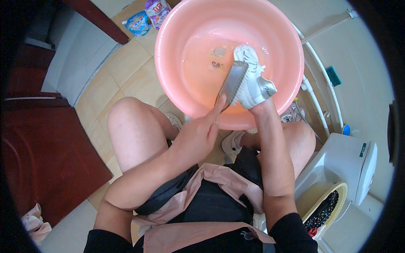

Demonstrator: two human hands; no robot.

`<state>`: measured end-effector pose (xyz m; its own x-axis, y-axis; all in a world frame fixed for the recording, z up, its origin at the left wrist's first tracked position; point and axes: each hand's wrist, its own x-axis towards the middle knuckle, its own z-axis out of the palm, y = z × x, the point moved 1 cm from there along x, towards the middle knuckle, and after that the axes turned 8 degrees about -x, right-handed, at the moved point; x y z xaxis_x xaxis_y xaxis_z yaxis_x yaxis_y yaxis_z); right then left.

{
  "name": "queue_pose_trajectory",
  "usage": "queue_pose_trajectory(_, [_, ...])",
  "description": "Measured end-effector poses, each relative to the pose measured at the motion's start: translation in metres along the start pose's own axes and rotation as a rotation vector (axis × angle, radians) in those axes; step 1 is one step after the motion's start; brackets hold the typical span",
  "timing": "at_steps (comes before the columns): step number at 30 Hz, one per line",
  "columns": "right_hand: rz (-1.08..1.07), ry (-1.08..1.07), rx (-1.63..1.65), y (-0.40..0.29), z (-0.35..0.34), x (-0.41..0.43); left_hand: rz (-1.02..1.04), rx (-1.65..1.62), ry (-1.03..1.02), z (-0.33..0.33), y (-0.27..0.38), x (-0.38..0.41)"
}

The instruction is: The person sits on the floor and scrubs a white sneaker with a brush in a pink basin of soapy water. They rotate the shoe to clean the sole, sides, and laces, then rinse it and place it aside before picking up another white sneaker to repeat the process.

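A scrubbing brush [233,83] with a grey back and pale bristles is in my left hand [202,132]; its bristles touch the side of a white shoe [250,76]. The shoe has its toe towards the far side of a large pink plastic basin [164,91]. My right hand [262,108] reaches into the shoe's opening and holds it up; its fingers are hidden inside. Shallow water lies in the basin, over some dark printed marks on its bottom.
Two detergent pouches, one blue [138,24] and one purple [157,12], stand beyond the basin on the left. White pipes [316,98] run along the right wall. A toilet [345,158] and yellow basket [343,196] are at lower right, a dark red door [47,151] at left.
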<state>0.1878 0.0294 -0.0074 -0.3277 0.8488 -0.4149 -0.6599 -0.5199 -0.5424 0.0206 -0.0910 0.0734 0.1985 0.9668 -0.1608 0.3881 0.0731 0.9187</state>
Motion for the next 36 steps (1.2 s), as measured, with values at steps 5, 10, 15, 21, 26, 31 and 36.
queue_pose_trajectory(5, [0.085,-0.333,0.208,0.004,0.0,-0.003,-0.155,0.076,0.03,-0.008,0.016,0.027])
queue_pose_trajectory(10, [0.024,-0.01,0.008,-0.003,0.033,-0.003,0.22,0.275,0.115,0.011,0.007,-0.019])
queue_pose_trajectory(15, [0.06,-0.164,0.205,0.008,0.033,0.001,0.117,0.689,0.103,0.011,0.025,-0.005])
queue_pose_trajectory(21, [-0.003,0.153,-0.141,0.021,0.02,-0.009,0.202,0.194,0.138,-0.005,0.009,0.018])
queue_pose_trajectory(26, [-0.083,0.229,-0.73,0.019,0.02,-0.013,0.095,0.22,0.19,-0.007,-0.02,0.038])
queue_pose_trajectory(31, [-0.258,0.205,-1.273,0.021,0.02,-0.019,-0.017,0.289,0.206,-0.026,-0.02,0.084])
queue_pose_trajectory(36, [-0.293,0.268,-1.373,0.018,0.008,-0.013,0.031,0.397,0.008,-0.002,-0.014,0.066])
